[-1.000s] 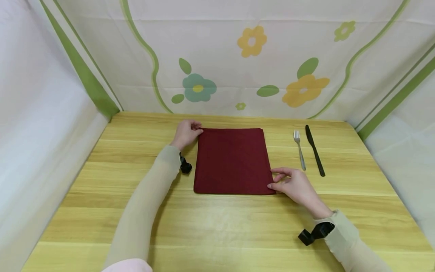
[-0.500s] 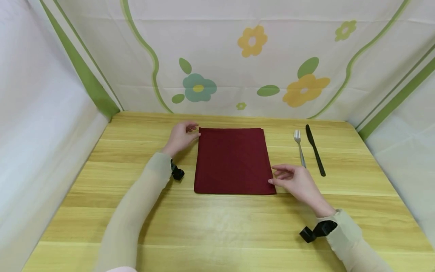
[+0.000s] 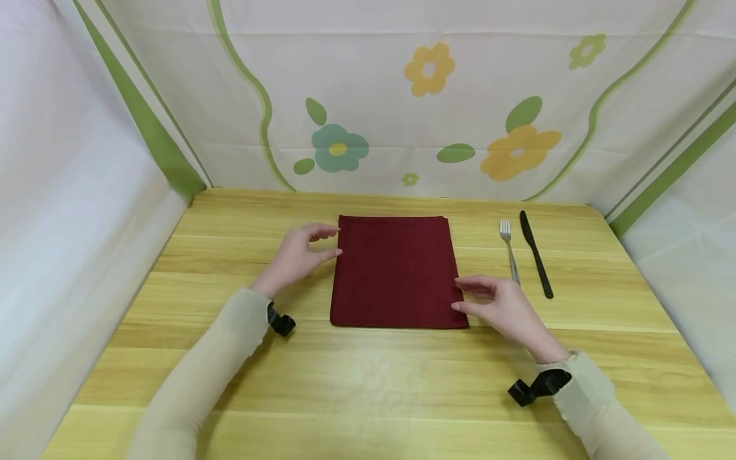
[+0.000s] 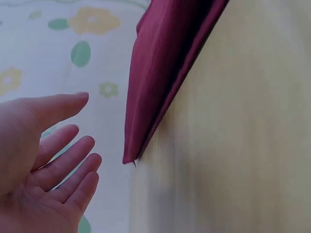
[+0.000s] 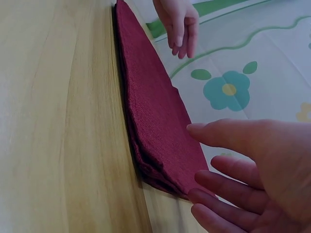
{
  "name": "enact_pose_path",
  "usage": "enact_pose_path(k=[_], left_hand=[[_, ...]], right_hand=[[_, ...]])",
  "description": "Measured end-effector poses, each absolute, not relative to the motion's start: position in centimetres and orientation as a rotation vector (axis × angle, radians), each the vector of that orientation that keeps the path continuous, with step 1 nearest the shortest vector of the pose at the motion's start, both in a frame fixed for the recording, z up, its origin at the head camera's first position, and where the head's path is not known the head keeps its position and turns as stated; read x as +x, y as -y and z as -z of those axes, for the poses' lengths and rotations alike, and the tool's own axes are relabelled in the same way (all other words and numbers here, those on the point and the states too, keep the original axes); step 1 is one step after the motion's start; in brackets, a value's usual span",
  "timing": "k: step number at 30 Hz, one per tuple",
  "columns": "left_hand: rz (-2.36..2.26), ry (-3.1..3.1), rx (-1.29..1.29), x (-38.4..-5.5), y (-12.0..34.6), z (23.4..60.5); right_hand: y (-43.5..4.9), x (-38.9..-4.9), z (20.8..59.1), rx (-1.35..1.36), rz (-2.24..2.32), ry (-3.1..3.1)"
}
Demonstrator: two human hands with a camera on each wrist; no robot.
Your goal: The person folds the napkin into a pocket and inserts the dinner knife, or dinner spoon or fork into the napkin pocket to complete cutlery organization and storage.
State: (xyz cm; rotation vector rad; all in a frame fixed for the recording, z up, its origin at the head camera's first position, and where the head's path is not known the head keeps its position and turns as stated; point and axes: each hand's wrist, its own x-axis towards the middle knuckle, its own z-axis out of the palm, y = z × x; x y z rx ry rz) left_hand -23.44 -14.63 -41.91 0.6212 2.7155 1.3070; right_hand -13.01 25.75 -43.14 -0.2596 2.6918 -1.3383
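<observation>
Currently, the left hand (image 3: 298, 254) and right hand (image 3: 505, 309) are loosely spread, pinching nothing. A careless brush could perhaps pull the folded cloth (image 3: 397, 275) crooked.

Dark red folded cloth (image 3: 397, 271) is lying pretty much flat on the wood-grain surface (image 3: 368, 390), making a neat-ish square, and its stacked layers are peeking out along the edge.

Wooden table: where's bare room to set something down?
Free: the table in front of the dark red cloth, between the left sleeve and right sleeve; also between left hand and left curtain. Crowded: the cloth's right side, with the right hand, fork and knife.
</observation>
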Motion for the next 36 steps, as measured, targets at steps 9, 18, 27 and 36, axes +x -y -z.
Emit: enact_pose_path(k=[9, 18, 27, 36], left_hand=[[-1.216, -2.673, 0.842, -18.7, 15.0, 42.3], [-1.107, -2.591, 0.981, -15.2, 15.2, 42.3], [-0.976, -2.564, 1.063, -14.7, 15.1, 42.8], [-0.897, -2.566, 1.063, -15.1, 15.3, 43.2]], right_hand=[[-25.9, -13.1, 43.2, -0.345, 1.311, -2.694], [-26.3, -13.0, 43.1, -0.450, 1.227, -2.712], [-26.5, -12.9, 43.2, -0.559, 1.107, -2.698], [-26.4, -13.0, 43.7, -0.657, 0.981, -2.727]])
